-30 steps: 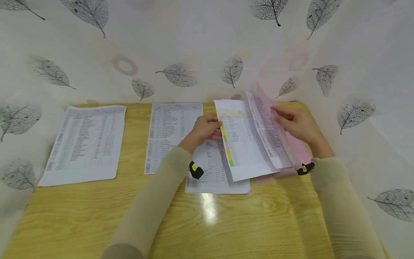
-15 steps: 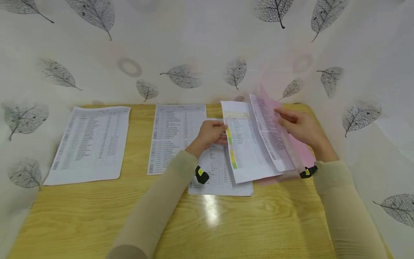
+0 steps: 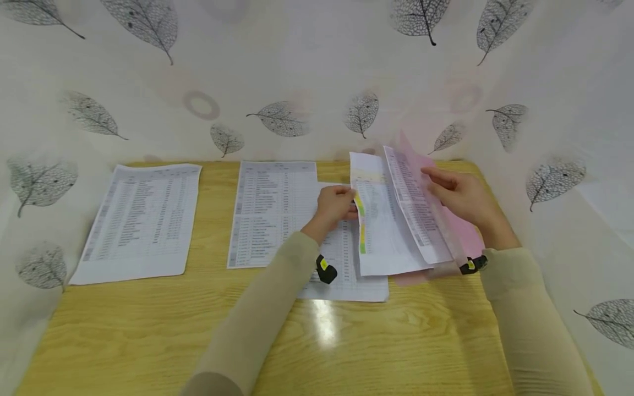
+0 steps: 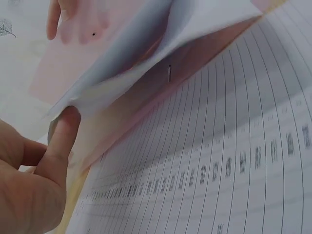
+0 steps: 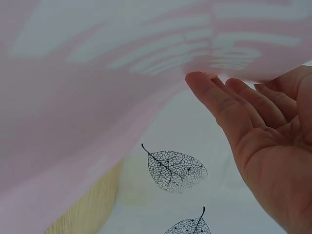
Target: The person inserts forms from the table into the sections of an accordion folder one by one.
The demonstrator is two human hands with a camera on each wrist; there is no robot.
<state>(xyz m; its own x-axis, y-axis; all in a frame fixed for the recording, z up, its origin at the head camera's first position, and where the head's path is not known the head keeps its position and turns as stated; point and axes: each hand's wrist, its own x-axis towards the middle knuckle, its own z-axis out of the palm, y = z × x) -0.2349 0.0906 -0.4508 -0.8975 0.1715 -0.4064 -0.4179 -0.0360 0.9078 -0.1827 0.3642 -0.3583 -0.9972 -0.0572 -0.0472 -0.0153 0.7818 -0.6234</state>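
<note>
A pink folder [image 3: 468, 236] lies open at the table's right, its cover tilted up. My right hand [image 3: 458, 193] rests with straight fingers against that cover [image 5: 97, 97]; in the right wrist view the fingertips [image 5: 204, 83] touch its underside. Several printed sheets stand tilted in the folder. My left hand [image 3: 338, 202] pinches the left edge of the front sheet [image 3: 383, 236], which bears yellow and green tabs [image 3: 362, 231]. In the left wrist view the thumb [image 4: 61, 139] presses the corner of the lifted sheets [image 4: 146, 78] above a flat printed sheet [image 4: 219, 165].
Two printed sheets lie flat on the wooden table [image 3: 148, 330]: one at the left [image 3: 141, 220], one in the middle [image 3: 272, 212]. A third sheet [image 3: 346, 280] lies under my left forearm. A leaf-patterned curtain [image 3: 297, 71] closes off the back and sides.
My left hand has moved right with the tabbed sheet's edge, tipping the sheet further up towards the folder. The right hand has stayed on the pink cover.
</note>
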